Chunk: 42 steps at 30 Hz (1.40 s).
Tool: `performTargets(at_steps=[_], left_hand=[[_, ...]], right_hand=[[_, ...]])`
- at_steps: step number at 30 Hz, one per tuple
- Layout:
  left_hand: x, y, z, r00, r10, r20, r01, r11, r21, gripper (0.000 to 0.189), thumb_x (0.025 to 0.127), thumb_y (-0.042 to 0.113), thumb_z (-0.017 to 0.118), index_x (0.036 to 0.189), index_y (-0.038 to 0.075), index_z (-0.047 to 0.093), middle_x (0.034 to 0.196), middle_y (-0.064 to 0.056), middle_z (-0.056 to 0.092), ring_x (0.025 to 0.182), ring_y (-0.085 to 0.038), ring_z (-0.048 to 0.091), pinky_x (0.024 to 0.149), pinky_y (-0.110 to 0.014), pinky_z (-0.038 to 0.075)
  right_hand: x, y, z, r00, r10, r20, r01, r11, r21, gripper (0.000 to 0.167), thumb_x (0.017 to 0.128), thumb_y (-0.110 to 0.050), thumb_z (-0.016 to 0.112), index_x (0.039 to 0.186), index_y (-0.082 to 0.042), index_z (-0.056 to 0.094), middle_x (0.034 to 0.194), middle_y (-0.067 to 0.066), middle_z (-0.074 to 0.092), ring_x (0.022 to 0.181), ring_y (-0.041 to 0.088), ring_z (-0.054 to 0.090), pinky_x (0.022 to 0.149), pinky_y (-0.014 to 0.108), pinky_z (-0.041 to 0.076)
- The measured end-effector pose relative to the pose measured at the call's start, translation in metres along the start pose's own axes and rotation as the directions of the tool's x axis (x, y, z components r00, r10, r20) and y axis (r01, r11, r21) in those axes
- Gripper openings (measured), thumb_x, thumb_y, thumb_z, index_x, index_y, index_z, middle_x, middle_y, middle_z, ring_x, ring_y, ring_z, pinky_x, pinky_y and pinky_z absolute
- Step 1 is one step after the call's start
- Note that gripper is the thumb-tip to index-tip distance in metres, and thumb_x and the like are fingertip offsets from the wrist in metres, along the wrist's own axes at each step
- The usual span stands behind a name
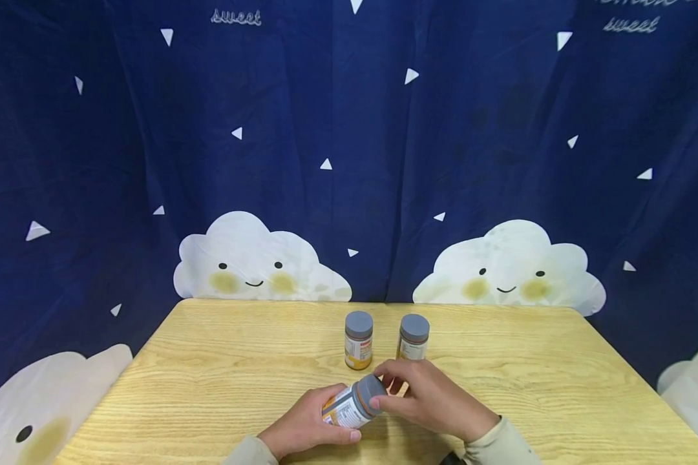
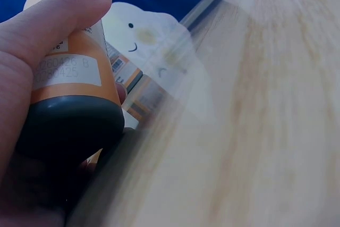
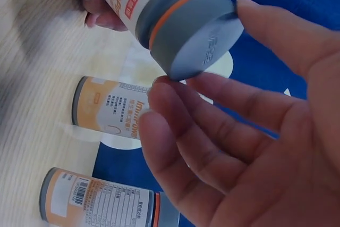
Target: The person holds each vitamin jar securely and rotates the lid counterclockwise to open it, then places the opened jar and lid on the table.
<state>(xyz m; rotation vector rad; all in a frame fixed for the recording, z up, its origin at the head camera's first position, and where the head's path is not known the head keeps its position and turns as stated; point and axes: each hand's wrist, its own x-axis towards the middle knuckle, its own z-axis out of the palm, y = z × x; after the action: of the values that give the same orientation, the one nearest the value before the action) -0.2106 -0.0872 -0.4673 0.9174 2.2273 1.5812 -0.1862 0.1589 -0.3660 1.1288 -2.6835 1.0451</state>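
My left hand (image 1: 305,423) holds a pill bottle (image 1: 344,409) with an orange and white label, tilted over the table with its grey lid toward the right. In the left wrist view, the thumb lies across the front of the bottle (image 2: 79,78), above its dark base. At the lid (image 3: 196,33) is my right hand (image 1: 433,399), its thumb on one edge and fingertips on the opposite edge. An orange ring shows just below the lid, which sits on the bottle.
Two similar capped bottles stand upright behind the hands: a left one (image 1: 358,349) and a right one (image 1: 414,328), whose lower part is hidden by the right hand. The wooden table (image 1: 238,349) ends at a dark blue curtain (image 1: 291,129) printed with clouds.
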Motion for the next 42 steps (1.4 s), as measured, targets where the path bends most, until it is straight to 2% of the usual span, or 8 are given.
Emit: performTargets(at_steps=[8, 16, 19, 22, 26, 31, 35, 42], left_hand=[[0.0, 0.0, 0.0, 1.0, -0.005, -0.006, 0.005, 1.0, -0.003, 0.031, 0.08, 0.029, 0.078, 0.107, 0.024, 0.064, 0.09, 0.003, 0.066, 0.076, -0.009, 0.06, 0.067, -0.025, 0.05], [0.0, 0.001, 0.0, 1.0, -0.007, -0.009, 0.007, 1.0, -0.006, 0.031, 0.079, 0.03, 0.078, 0.106, 0.024, 0.064, 0.089, 0.003, 0.066, 0.076, -0.009, 0.06, 0.067, -0.026, 0.05], [0.0, 0.001, 0.0, 1.0, -0.012, -0.005, 0.012, 1.0, -0.012, 0.031, 0.08, 0.029, 0.078, 0.107, 0.024, 0.064, 0.09, 0.003, 0.066, 0.076, -0.009, 0.06, 0.067, -0.026, 0.05], [0.001, 0.001, 0.0, 1.0, -0.013, 0.0, 0.013, 1.0, -0.021, 0.031, 0.08, 0.028, 0.077, 0.108, 0.024, 0.064, 0.09, 0.003, 0.067, 0.077, -0.009, 0.061, 0.068, -0.026, 0.05], [0.001, 0.001, 0.0, 1.0, -0.017, 0.004, 0.017, 0.999, -0.027, 0.031, 0.081, 0.028, 0.077, 0.109, 0.024, 0.064, 0.091, 0.003, 0.067, 0.078, -0.01, 0.061, 0.069, -0.026, 0.05], [0.001, 0.001, 0.0, 1.0, -0.03, 0.001, 0.03, 0.999, -0.037, 0.033, 0.081, 0.028, 0.077, 0.111, 0.024, 0.064, 0.093, 0.002, 0.067, 0.079, -0.01, 0.061, 0.07, -0.026, 0.05], [0.0, 0.001, 0.0, 0.999, -0.034, 0.001, 0.034, 0.999, -0.038, 0.032, 0.081, 0.027, 0.077, 0.111, 0.024, 0.064, 0.093, 0.002, 0.067, 0.079, -0.011, 0.061, 0.069, -0.027, 0.051], [0.0, 0.001, 0.0, 1.0, -0.018, -0.007, 0.018, 1.0, -0.006, 0.031, 0.081, 0.028, 0.077, 0.109, 0.025, 0.064, 0.092, 0.003, 0.067, 0.078, -0.01, 0.061, 0.069, -0.026, 0.05]], right_hand=[[-0.003, 0.0, -0.006, 0.998, -0.054, 0.043, 0.057, 0.997, -0.06, 0.035, 0.087, -0.026, 0.073, 0.12, -0.019, 0.064, 0.107, -0.013, 0.064, 0.091, 0.012, 0.061, 0.071, 0.029, 0.052], [-0.003, 0.0, -0.007, 0.996, -0.068, 0.053, 0.071, 0.996, -0.054, 0.043, 0.083, -0.014, 0.077, 0.122, -0.02, 0.063, 0.112, -0.012, 0.064, 0.096, 0.016, 0.061, 0.073, 0.03, 0.052], [-0.004, -0.001, -0.007, 0.996, -0.067, 0.05, 0.069, 0.997, -0.045, 0.043, 0.083, -0.015, 0.076, 0.123, -0.02, 0.061, 0.114, -0.011, 0.063, 0.097, 0.016, 0.06, 0.073, 0.029, 0.052], [-0.004, -0.001, -0.005, 0.999, -0.04, 0.037, 0.041, 0.998, -0.042, 0.041, 0.086, -0.026, 0.074, 0.124, -0.022, 0.059, 0.113, -0.011, 0.063, 0.096, 0.014, 0.06, 0.071, 0.027, 0.051], [-0.003, -0.001, -0.002, 0.999, 0.022, -0.041, -0.025, 0.998, -0.063, 0.038, 0.089, -0.043, 0.067, 0.118, -0.019, 0.063, 0.101, -0.009, 0.065, 0.085, 0.009, 0.06, 0.066, 0.025, 0.049], [0.0, -0.002, 0.004, 0.982, 0.109, -0.151, -0.127, 0.986, -0.111, 0.032, 0.09, -0.047, 0.064, 0.097, -0.017, 0.069, 0.074, -0.013, 0.06, 0.062, 0.0, 0.053, 0.055, 0.021, 0.045], [0.002, -0.004, 0.008, 0.972, 0.159, -0.173, -0.181, 0.977, -0.117, 0.033, 0.089, -0.051, 0.064, 0.088, -0.019, 0.071, 0.068, -0.015, 0.057, 0.058, -0.002, 0.051, 0.051, 0.02, 0.043], [0.004, -0.004, 0.01, 0.976, 0.149, -0.156, -0.163, 0.984, -0.079, 0.032, 0.087, -0.051, 0.065, 0.086, -0.019, 0.071, 0.063, -0.015, 0.056, 0.055, -0.002, 0.049, 0.048, 0.021, 0.041]])
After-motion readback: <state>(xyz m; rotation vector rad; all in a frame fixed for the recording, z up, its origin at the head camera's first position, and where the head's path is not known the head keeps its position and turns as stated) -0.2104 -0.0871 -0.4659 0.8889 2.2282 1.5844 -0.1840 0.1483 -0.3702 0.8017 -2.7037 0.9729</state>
